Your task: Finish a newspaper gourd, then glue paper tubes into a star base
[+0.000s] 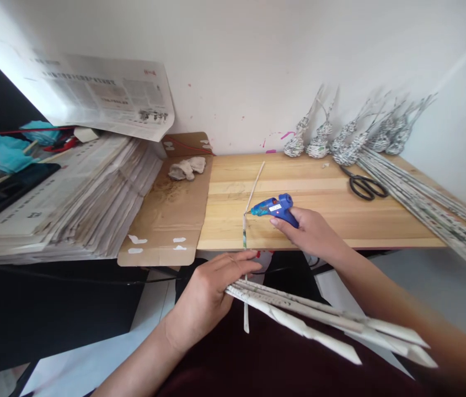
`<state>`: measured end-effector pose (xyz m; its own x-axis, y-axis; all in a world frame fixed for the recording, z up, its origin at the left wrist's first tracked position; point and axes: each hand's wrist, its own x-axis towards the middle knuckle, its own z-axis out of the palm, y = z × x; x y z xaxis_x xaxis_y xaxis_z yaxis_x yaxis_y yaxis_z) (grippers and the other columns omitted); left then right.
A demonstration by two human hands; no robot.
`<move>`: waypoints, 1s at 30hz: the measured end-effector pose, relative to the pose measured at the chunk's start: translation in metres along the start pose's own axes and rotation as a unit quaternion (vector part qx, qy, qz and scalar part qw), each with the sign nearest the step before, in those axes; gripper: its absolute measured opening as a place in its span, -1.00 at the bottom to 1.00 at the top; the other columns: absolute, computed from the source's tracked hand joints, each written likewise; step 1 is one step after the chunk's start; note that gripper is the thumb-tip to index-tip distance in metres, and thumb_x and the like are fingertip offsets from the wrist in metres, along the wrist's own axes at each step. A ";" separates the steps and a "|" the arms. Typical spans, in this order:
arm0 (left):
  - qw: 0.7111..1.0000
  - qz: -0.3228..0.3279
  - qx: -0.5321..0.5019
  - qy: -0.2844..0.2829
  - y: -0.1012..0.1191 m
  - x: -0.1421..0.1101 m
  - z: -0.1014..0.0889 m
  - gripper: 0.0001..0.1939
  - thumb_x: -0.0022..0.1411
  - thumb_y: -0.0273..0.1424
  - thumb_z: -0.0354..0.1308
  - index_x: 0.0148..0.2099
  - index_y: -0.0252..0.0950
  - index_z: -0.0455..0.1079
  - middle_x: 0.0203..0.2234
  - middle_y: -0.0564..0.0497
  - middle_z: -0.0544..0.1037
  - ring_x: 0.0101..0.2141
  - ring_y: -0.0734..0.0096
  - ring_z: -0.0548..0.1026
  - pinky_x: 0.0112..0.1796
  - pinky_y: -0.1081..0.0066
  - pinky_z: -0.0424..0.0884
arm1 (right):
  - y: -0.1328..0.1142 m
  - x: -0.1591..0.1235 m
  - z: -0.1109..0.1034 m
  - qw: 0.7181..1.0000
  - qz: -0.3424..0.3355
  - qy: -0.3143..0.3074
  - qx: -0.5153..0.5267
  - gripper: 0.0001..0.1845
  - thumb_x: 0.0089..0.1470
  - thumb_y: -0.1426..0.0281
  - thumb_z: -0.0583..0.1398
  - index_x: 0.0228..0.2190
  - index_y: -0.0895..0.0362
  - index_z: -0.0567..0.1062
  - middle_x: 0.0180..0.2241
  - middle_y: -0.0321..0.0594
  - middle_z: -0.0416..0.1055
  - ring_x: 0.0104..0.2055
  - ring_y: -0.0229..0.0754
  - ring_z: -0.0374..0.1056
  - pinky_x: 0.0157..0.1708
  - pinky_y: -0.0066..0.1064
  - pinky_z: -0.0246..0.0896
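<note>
In my right hand (309,231) is a blue glue gun (276,208), its nozzle pointing left. The nozzle tip meets, or nearly meets, a thin rolled paper stick (245,229) at a bend in it. That stick runs from the table down past my left hand (216,281) into my lap area. My left hand is closed around a bundle of rolled newspaper sticks (319,314), whose loose ends fan out to the lower right. The palm and some fingers hide where the sticks come together.
Woven paper pieces (319,140) with upright stick ends line the wall. Black scissors (367,187) lie by long paper sticks (427,204) at right. At left are stacked newspapers (104,193), a cardboard sheet (162,220) and a crumpled cloth (187,168) on the wooden table (319,182).
</note>
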<state>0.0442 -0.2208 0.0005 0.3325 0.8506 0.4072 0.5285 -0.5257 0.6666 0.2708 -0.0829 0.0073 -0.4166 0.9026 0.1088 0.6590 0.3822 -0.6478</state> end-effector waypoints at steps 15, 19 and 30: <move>1.000 -0.001 -0.017 -0.006 -0.003 -0.003 0.000 -0.54 0.27 -0.66 0.10 0.15 -0.19 0.42 0.12 -0.08 0.51 0.11 0.34 0.47 0.07 0.30 0.45 | -0.004 0.009 0.004 0.996 -0.018 -0.018 -0.091 -0.58 0.23 0.05 0.05 -0.52 0.07 0.29 -0.56 -0.24 0.36 -0.49 -0.14 0.29 -0.47 -0.37 0.00; 1.000 -0.001 -0.014 -0.005 -0.002 -0.003 -0.001 -0.55 0.28 -0.66 0.11 0.15 -0.19 0.42 0.12 -0.08 0.51 0.10 0.35 0.48 0.07 0.31 0.46 | -0.004 0.010 0.005 0.993 -0.031 -0.023 -0.115 -0.59 0.25 0.06 0.04 -0.47 0.09 0.34 -0.53 -0.21 0.40 -0.48 -0.13 0.32 -0.47 -0.37 0.00; 0.999 -0.018 0.040 0.006 -0.013 0.002 0.003 -0.47 0.24 -0.68 0.09 0.19 -0.17 0.40 0.18 -0.07 0.45 0.14 0.33 0.45 0.13 0.30 0.43 | -0.010 0.011 0.003 0.979 -0.055 -0.048 -0.192 -0.57 0.31 0.09 0.00 -0.27 0.17 0.44 -0.39 -0.06 0.52 -0.36 -0.02 0.43 -0.39 -0.33 0.09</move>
<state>0.0399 -0.2122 -0.0093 0.3022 0.8691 0.3916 0.6005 -0.4926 0.6298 0.2581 -0.0769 0.0126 -0.5433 0.8359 0.0778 0.7859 0.5391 -0.3029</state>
